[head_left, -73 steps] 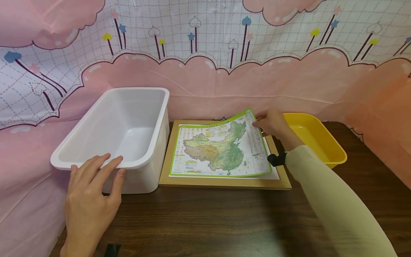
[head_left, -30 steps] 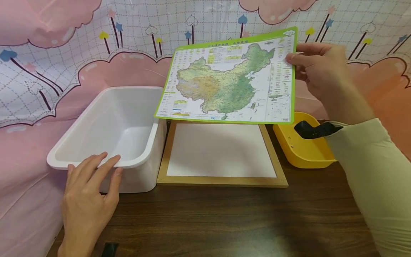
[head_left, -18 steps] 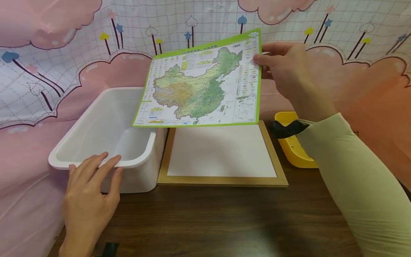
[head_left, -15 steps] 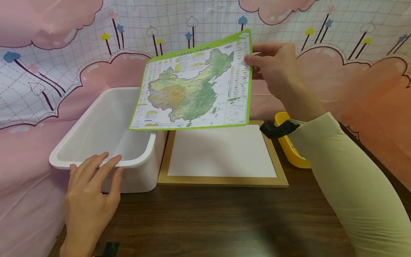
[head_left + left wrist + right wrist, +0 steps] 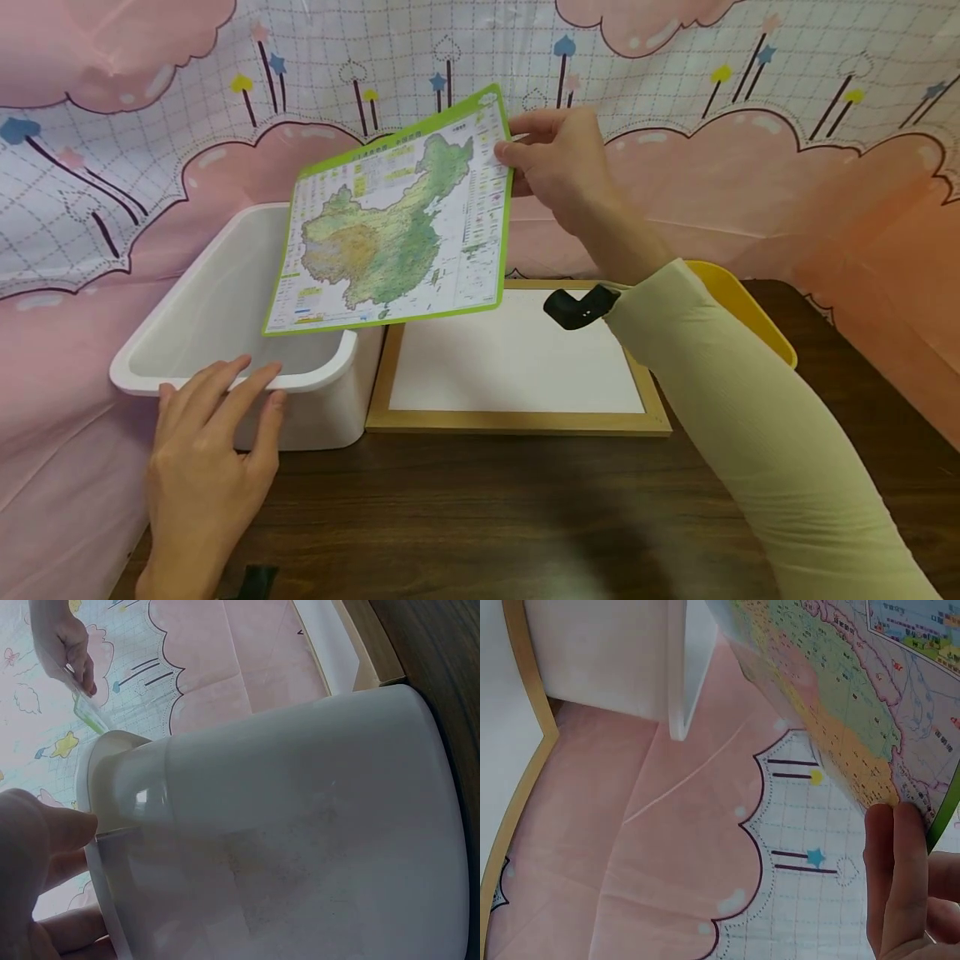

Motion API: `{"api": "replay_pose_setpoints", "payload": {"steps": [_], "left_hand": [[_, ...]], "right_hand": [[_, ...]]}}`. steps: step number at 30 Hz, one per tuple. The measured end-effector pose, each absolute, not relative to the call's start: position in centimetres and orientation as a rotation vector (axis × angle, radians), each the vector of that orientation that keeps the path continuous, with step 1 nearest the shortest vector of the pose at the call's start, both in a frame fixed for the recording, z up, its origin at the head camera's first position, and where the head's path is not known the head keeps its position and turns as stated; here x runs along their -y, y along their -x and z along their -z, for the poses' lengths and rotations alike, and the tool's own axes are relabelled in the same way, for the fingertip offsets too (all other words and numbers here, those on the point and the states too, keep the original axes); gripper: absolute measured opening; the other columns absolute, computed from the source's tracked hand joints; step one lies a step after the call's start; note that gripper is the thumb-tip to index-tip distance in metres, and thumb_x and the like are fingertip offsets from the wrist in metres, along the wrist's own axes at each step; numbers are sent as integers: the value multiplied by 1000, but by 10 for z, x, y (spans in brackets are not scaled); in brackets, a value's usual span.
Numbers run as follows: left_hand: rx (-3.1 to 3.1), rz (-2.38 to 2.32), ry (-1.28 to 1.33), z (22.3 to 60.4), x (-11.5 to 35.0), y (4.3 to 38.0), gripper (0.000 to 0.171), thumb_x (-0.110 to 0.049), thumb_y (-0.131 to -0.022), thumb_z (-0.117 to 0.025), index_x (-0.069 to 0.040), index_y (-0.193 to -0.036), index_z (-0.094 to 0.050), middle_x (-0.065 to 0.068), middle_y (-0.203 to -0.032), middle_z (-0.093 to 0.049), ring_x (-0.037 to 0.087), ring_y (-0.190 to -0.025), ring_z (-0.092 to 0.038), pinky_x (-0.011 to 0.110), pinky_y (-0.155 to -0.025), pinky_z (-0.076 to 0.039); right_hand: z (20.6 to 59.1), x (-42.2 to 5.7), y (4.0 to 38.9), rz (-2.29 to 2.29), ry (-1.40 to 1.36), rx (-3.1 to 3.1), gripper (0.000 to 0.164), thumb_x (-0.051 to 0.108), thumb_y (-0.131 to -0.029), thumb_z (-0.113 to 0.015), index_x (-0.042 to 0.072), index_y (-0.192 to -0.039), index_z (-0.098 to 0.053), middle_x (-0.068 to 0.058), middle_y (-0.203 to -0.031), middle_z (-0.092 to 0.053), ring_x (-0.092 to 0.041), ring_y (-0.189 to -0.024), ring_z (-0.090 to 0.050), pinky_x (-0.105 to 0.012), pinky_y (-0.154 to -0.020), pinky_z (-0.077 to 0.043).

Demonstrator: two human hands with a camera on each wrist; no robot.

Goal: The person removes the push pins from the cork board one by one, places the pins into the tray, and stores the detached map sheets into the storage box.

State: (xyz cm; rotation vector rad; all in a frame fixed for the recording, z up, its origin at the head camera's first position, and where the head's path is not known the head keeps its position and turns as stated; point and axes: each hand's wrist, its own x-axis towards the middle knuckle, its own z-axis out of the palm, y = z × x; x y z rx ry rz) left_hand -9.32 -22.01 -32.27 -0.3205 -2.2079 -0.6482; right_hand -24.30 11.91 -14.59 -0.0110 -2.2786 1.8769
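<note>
A thin map sheet [image 5: 382,225] with a green border hangs tilted in the air, its lower left part over the white tub [image 5: 337,367]. My right hand [image 5: 562,167] pinches its right edge, thumb on the front and fingers behind. In the right wrist view the back of the map sheet [image 5: 840,697] shows another coloured map, with my fingers [image 5: 907,877] against it. My left hand [image 5: 213,458] rests at the tub's front rim, its fingertips on the edge and its fingers spread and relaxed. Its thumb [image 5: 71,827] shows beside the rim in the left wrist view.
A white board with a wooden frame [image 5: 517,421] lies on the dark wood table [image 5: 450,517], right of the tub. The yellow basin [image 5: 750,312] stands behind the right sleeve, partly hidden. A pink patterned cloth [image 5: 712,200] hangs at the back.
My right hand has lifted the map sheet off the framed board and carried it left, then slightly lower, over the tub. The left hand has stayed at the rim.
</note>
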Motion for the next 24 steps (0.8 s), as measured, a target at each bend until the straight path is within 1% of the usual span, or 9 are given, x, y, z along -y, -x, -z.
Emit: {"api": "replay_pose_setpoints", "payload": {"steps": [9, 17, 24], "left_hand": [[2182, 660, 328, 322, 220, 94, 32, -31, -103, -65, -8, -120, -80, 19, -130, -74, 40, -125, -62, 69, -122, -30], [2179, 669, 329, 321, 220, 94, 32, -30, -102, -66, -8, -121, -80, 20, -131, -73, 41, -125, -62, 70, -123, -30], [2141, 684, 331, 322, 220, 95, 31, -31, -102, -67, -10, -120, -81, 18, -129, -75, 41, -124, -63, 70, -122, -31]], "right_hand": [[152, -99, 253, -1829, 73, 2347, 33, 7, -101, -70, 11, -133, -75, -10, -124, -74, -30, -97, -81, -39, -86, -66], [163, -81, 263, -1746, 87, 2433, 29, 7, -102, -69, 8, -130, -76, -10, -119, -74, -26, -91, -81, -34, -85, -66], [171, -67, 267, -1712, 36, 2475, 24, 5, -102, -69, 4, -124, -77, -13, -116, -78, -25, -86, -82, -31, -79, -66]]}}
